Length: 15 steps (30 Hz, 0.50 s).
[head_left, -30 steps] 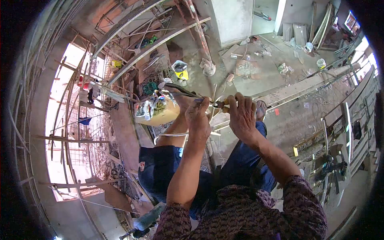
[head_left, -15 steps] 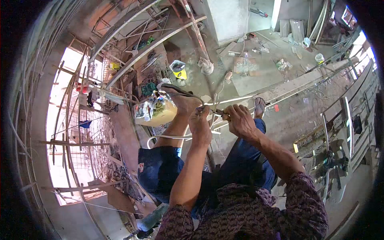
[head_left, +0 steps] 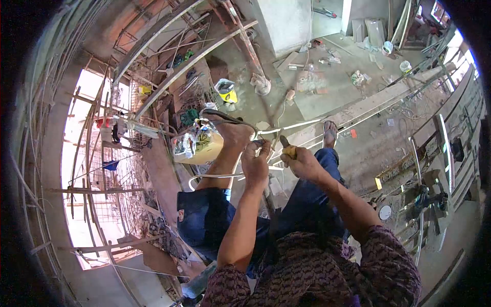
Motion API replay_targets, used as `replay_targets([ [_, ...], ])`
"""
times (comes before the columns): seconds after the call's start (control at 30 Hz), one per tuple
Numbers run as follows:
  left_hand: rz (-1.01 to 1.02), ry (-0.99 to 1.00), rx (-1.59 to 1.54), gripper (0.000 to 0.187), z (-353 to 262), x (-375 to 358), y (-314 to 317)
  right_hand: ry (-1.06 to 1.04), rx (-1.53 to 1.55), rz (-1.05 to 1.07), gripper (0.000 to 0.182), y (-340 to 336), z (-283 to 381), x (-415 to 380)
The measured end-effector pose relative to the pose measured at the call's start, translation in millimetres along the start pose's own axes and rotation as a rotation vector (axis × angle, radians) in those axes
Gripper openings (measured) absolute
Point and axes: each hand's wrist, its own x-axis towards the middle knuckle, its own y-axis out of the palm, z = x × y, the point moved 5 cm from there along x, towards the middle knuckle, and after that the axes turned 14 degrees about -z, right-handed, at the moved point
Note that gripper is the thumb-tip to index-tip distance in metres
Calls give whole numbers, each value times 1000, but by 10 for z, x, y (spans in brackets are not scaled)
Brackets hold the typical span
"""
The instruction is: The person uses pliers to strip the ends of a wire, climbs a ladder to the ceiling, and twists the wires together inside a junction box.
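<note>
My left hand (head_left: pixel 254 162) is closed in a pinch, fingertips up, on what looks like a thin dark wire; its end is too small to make out. To its right, my right hand (head_left: pixel 303 162) is wrapped round a yellow-handled tool (head_left: pixel 289 151), whose short, dark, blade-like tip (head_left: pixel 284 140) points upward. A gap separates the two hands. Behind my left wrist passes a white cable or thin tube (head_left: pixel 217 176), looping at the left by my knee. Another pale strip (head_left: pixel 296 125) crosses the floor beyond my fingers.
A cardboard box (head_left: pixel 207 148) with wrappers stands beside my sandalled left foot (head_left: pixel 232 130). Farther off are a yellow-and-black bucket (head_left: pixel 226 91) and a red-white post (head_left: pixel 248 43). Timber planks (head_left: pixel 440 174) line the right; a large opening with poles (head_left: pixel 97 169) is at the left. Debris litters the floor.
My right hand has drawn back from my left hand and turned, so the yellow-handled tool now shows, tip upward. My left hand stays nearly in place, still pinching.
</note>
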Motion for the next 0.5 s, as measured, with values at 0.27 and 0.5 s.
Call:
replay_targets([
  [0.27, 51, -54, -175, 13, -93, -42, -64, -73, -248, 223, 29, -37, 219, -170],
  [0.5, 100, 109, 73, 18, -174, -77, -119, -135, -277, 233, 39, -65, 291, -213],
])
